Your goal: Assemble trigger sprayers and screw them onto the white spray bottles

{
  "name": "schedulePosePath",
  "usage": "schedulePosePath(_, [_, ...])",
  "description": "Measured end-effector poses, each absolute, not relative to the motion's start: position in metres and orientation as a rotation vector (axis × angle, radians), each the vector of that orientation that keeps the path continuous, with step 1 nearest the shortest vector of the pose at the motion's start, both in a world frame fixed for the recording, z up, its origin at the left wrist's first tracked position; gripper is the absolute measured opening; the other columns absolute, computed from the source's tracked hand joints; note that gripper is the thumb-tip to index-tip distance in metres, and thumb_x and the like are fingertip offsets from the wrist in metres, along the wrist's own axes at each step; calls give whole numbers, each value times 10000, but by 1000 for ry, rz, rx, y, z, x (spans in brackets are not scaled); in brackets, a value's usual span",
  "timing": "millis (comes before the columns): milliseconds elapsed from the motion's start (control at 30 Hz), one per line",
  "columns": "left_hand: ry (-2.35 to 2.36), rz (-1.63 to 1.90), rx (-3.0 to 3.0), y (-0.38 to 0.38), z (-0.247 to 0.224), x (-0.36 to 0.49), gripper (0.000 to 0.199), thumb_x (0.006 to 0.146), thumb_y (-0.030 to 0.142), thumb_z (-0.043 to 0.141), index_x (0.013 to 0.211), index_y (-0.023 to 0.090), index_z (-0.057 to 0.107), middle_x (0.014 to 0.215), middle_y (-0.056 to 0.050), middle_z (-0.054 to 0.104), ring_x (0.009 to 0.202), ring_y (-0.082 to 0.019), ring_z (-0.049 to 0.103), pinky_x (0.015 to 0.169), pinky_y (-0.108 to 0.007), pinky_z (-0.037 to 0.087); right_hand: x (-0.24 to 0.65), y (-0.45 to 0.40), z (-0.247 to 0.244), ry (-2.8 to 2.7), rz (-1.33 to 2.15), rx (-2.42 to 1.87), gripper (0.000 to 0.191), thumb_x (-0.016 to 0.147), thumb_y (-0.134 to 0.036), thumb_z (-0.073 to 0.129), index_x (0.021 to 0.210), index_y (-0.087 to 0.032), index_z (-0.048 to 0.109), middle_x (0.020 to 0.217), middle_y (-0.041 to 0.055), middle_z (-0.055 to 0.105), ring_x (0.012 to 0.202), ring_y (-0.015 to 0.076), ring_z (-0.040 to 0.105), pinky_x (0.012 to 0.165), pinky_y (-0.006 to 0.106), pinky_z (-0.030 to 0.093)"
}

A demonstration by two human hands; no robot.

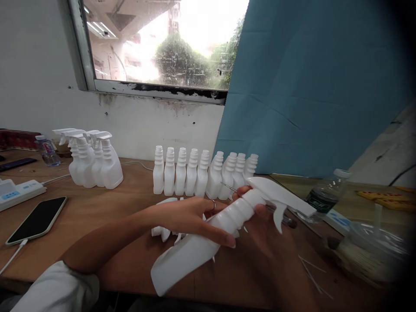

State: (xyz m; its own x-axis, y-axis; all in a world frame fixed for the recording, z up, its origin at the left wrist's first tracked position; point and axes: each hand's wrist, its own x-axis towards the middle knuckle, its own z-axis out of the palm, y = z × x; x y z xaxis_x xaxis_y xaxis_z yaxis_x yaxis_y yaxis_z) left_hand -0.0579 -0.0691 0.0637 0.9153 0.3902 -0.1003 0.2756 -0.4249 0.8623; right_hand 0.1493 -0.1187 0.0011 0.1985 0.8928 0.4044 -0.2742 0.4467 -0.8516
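A white plastic bottle lies tilted in front of me, its base toward the lower left. My left hand is closed round its ribbed neck, a ring on one finger. A white trigger spray head sits at the bottle's mouth, pointing right. My right hand grips the collar where head and bottle meet. Behind my left hand, loose white spray heads lie on the table, partly hidden. Several open white bottles without heads stand in a row at the back.
Bottles with spray heads stand at the back left. A phone and a power strip lie at the left. At the right are a water bottle, a lidded cup and thin white sticks.
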Motion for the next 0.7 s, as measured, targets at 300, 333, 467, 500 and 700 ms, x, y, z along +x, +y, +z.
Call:
schedulePosePath(300, [447,135,2083,-69,62,-59,474,775,585,702,1094,240,641,947,-17,674,883,-228,648,749,-298,498,139,-119,6,-1016,943,-720,384,572,-521,850,800,-259,686,869,23,560,821,203,518,666,306,509])
schedulePosePath(333, [441,137,2090,-69,62,-59,473,777,581,702,1103,244,639,951,-16,675,882,-226,648,748,-297,496,138,-120,7,-1012,927,-724,364,584,-507,845,801,-259,691,865,23,568,815,204,523,663,309,510])
schedulePosePath(467, [412,142,2101,-68,63,-60,482,783,567,704,1136,246,636,979,-17,671,897,-221,646,766,-297,489,142,-123,9,-1068,911,-710,309,639,-489,805,856,-285,725,927,33,606,869,228,555,698,332,525])
schedulePosePath(500, [407,139,2105,-68,64,-61,481,788,564,701,1138,242,635,983,-19,670,902,-220,644,770,-296,487,145,-123,8,-1094,920,-705,309,655,-490,791,887,-295,733,957,38,611,887,235,556,708,341,528])
schedulePosePath(700, [394,160,2146,-69,64,-62,438,798,560,692,1070,220,639,962,-21,667,884,-213,638,749,-283,475,148,-119,3,-1157,949,-685,407,633,-544,795,973,-331,727,1019,59,599,911,259,552,789,401,525])
